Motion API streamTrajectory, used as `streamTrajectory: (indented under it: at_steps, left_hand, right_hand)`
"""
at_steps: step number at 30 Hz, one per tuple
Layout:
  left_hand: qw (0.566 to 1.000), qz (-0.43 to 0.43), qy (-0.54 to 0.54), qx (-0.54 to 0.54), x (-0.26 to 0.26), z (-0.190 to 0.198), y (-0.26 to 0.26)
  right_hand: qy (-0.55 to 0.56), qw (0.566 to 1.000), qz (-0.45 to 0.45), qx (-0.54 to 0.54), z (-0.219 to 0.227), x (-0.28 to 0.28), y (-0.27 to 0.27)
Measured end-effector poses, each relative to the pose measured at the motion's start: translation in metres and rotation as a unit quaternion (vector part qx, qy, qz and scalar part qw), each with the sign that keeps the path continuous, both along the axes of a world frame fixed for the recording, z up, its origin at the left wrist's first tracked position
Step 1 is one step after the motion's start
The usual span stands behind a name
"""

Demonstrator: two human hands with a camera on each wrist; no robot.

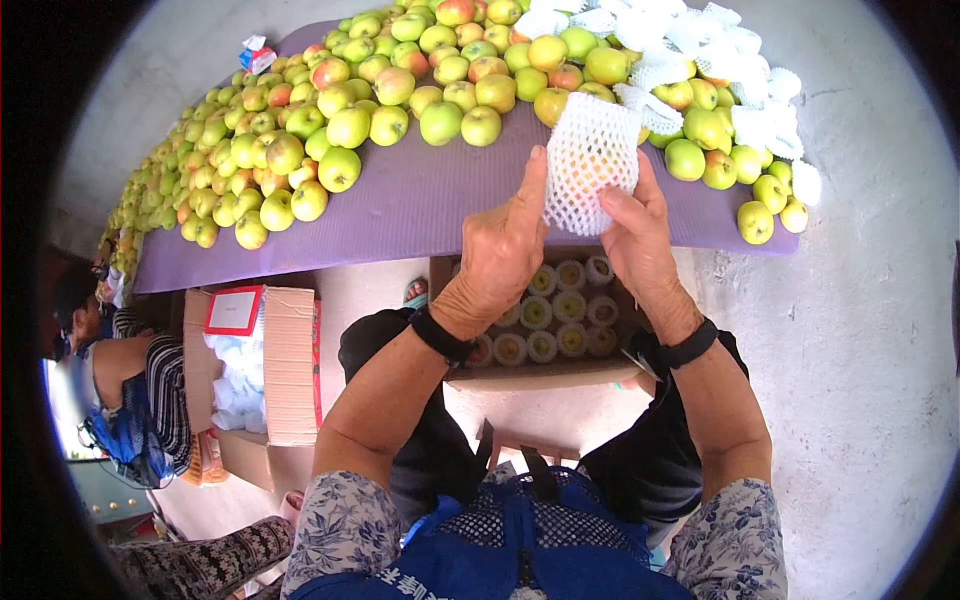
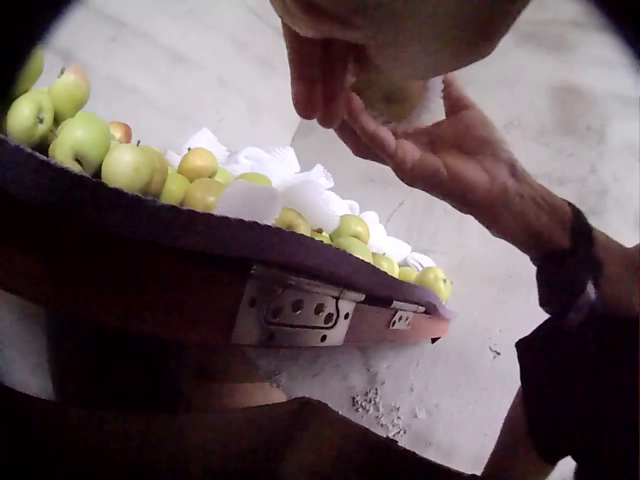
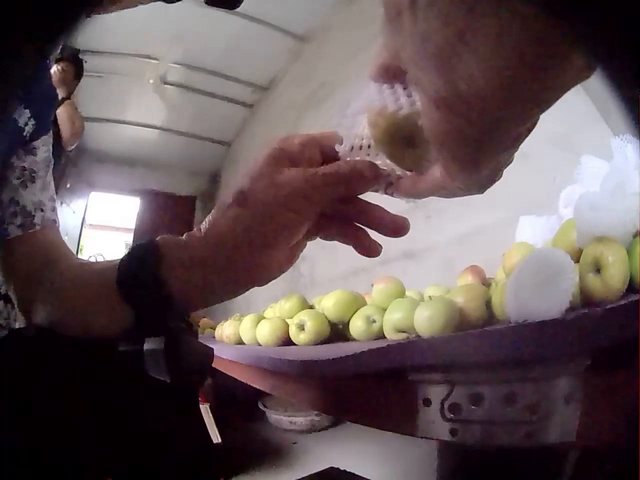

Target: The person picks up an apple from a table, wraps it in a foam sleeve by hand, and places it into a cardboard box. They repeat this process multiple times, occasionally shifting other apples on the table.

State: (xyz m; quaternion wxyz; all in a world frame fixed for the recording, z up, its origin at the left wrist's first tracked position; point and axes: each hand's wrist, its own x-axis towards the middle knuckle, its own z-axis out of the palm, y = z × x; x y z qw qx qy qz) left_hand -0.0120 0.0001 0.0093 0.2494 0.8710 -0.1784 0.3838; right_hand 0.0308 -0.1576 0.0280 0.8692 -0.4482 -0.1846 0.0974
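Observation:
Between the two hands, above the table's near edge, is a white foam net sleeve (image 1: 592, 165) with an apple (image 3: 400, 138) inside it. The left hand (image 1: 505, 240) touches the sleeve's left side, and in the right wrist view its other fingers (image 3: 350, 225) are spread. On the other side the right hand (image 1: 643, 240) holds the sleeve, its thumb across the netting. In the left wrist view the apple (image 2: 392, 97) shows between both hands, partly hidden by the near hand.
Many loose apples (image 1: 440, 123) cover the far part of the purple-topped table (image 1: 420, 195), with white foam sleeves (image 1: 700, 50) at the back right. Below the hands stands a box of sleeved apples (image 1: 540, 375). Another carton (image 1: 290, 370) holds white sleeves at left, near a seated person (image 1: 125, 380).

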Motion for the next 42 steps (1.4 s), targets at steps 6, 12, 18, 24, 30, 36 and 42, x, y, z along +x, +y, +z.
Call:
streamTrajectory:
  at_steps: [6,12,18,24,30,36,42]
  left_hand:
    - [0.972,-0.148,0.132,-0.126,0.002,0.004,0.002]
    - [0.814,-0.331,0.213,-0.427,0.007,0.011,0.007]
    - [0.788,-0.329,0.181,-0.488,0.007,0.013,-0.006]
    - [0.826,-0.300,0.192,-0.438,0.008,0.000,0.000]
    - [0.822,-0.320,0.179,-0.435,0.006,0.002,-0.007]
    - [0.810,-0.344,0.178,-0.441,0.012,-0.009,-0.008]
    - [0.759,-0.335,0.287,-0.479,0.010,0.002,-0.007]
  right_hand:
    - [-0.027,0.999,0.017,0.020,0.004,0.011,-0.013]
    - [-0.088,0.992,0.044,-0.075,0.003,0.008,-0.013]
    - [-0.121,0.983,0.071,-0.121,0.006,-0.005,0.004]
    - [-0.232,0.946,0.046,-0.224,0.012,-0.001,0.001]
    - [-0.236,0.942,0.000,-0.240,0.010,-0.007,0.001]
    - [-0.248,0.932,-0.031,-0.265,0.009,-0.011,0.002]
    - [-0.173,0.959,0.030,-0.222,0.001,0.005,-0.008]
